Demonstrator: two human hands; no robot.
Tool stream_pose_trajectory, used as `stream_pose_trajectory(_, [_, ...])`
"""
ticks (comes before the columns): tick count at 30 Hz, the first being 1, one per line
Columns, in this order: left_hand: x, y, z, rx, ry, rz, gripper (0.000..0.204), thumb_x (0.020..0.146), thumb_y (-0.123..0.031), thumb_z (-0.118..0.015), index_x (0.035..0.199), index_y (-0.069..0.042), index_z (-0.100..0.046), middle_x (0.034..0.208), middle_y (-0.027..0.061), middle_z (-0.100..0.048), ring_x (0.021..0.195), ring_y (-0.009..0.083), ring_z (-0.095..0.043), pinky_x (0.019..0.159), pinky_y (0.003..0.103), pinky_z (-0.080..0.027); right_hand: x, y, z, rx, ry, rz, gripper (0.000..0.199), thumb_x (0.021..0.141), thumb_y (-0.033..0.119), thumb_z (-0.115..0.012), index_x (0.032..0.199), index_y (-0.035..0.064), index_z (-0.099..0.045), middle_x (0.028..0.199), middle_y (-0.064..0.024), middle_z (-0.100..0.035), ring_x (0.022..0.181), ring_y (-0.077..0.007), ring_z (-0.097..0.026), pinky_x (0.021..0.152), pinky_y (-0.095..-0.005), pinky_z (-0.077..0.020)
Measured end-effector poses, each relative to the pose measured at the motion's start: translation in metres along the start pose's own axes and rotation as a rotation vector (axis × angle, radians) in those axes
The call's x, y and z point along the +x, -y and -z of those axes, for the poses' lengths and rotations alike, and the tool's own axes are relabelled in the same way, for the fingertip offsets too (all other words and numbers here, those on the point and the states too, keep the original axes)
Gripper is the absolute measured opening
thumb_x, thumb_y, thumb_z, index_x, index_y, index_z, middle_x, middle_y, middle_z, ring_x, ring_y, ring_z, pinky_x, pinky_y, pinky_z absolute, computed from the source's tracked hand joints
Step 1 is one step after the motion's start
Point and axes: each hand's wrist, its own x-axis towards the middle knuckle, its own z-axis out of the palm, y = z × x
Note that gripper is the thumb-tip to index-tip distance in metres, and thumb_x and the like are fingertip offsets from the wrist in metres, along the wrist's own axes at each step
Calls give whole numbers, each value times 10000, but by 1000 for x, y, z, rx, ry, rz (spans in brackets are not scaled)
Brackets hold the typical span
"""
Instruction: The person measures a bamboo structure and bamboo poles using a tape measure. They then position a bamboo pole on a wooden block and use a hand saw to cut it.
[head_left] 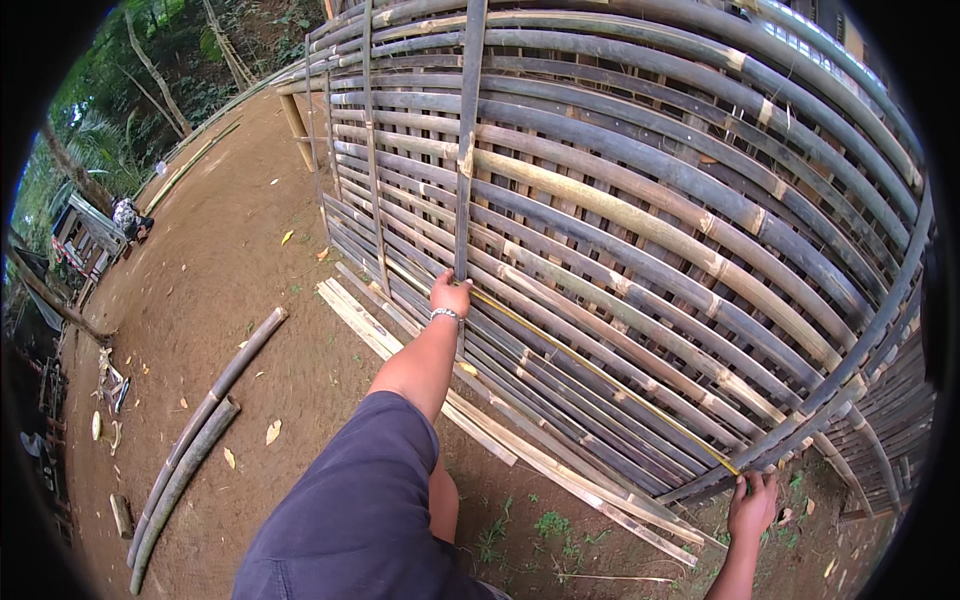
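Note:
A thin yellow measuring tape (610, 377) is stretched along the lower slats of a bamboo slat wall (640, 210), slanting down from left to right. My left hand (450, 297), with a chain bracelet at the wrist, is closed on the tape's upper left end against a dark upright bamboo strip (468, 130). Whether it holds a tape case is hidden. At the wall's lower right corner, my right hand (752, 505) pinches the tape's other end beside the slanting edge post (780, 435).
Long split bamboo strips (490, 435) lie on the ground along the wall's foot. Two bamboo poles (190, 460) rest on the dirt at left. A person (130, 218) crouches far left near a small structure. Another slatted panel (885, 420) stands at right.

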Motion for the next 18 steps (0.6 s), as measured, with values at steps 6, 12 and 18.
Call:
stream_pose_trajectory(6, [3, -5, 3, -55, -56, 84, 555, 757, -156, -809, 1241, 29, -612, 1123, 145, -691, 1013, 219, -662, 922, 327, -501, -10, -1, -8, 0, 20, -9, 136, 835, 201, -704, 943, 119, -692, 1000, -125, -586, 991, -343, -575, 797, -466, -484])
stream_pose_trajectory(12, [24, 21, 11, -321, -209, 203, 300, 771, -68, -702, 1057, 8, -654, 902, 74, -692, 800, 164, -645, 795, 296, -516, -35, 1, -20, 106, 70, 18, 146, 802, 179, -722, 930, 114, -697, 983, -139, -599, 978, -360, -577, 806, -475, -483])
stream_pose_trajectory(18, [39, 59, 29, -736, -270, 398, 214, 867, -51, -566, 1074, -25, -611, 771, 105, -632, 585, 232, -615, 511, 395, -528, -88, 3, -60, 186, 339, -12, 223, 823, 306, -712, 967, 137, -731, 1024, -166, -612, 995, -367, -606, 840, -473, -502])
